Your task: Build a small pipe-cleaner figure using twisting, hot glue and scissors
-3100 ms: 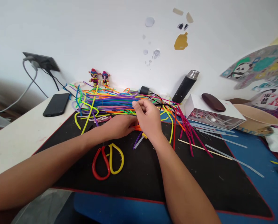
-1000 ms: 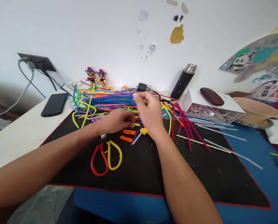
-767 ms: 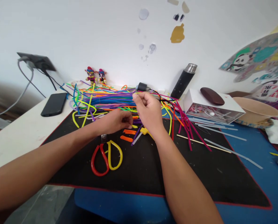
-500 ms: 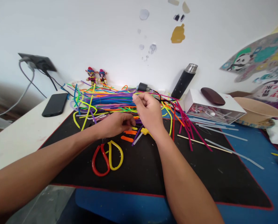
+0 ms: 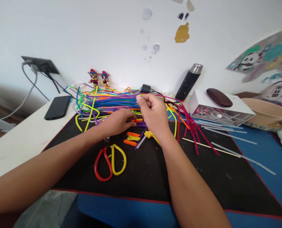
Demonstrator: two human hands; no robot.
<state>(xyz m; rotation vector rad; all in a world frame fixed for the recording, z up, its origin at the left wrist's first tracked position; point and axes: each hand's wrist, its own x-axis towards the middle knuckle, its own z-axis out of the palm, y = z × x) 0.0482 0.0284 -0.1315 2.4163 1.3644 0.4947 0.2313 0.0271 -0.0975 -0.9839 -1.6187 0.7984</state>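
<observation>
1. Set down on the black mat (image 5: pixel 143 177): two orange pieces (image 5: pixel 130 143) flanking a yellow piece (image 5: pixel 133 138); an orange strip (image 5: pixel 138 120), not yet among them, is by the left hand (image 5: pixel 118 122).
2. Left fingers bent, right hand (image 5: pixel 154 114) curled: whether either grips anything cannot be told.
3. Half a second ago, the yellow piece lay beyond both orange pieces.

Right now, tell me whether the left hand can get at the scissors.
Likely yes: the scissors lie close to the left hand on the black mat, handles uncovered, though the wrist hides the blade tips.
</observation>
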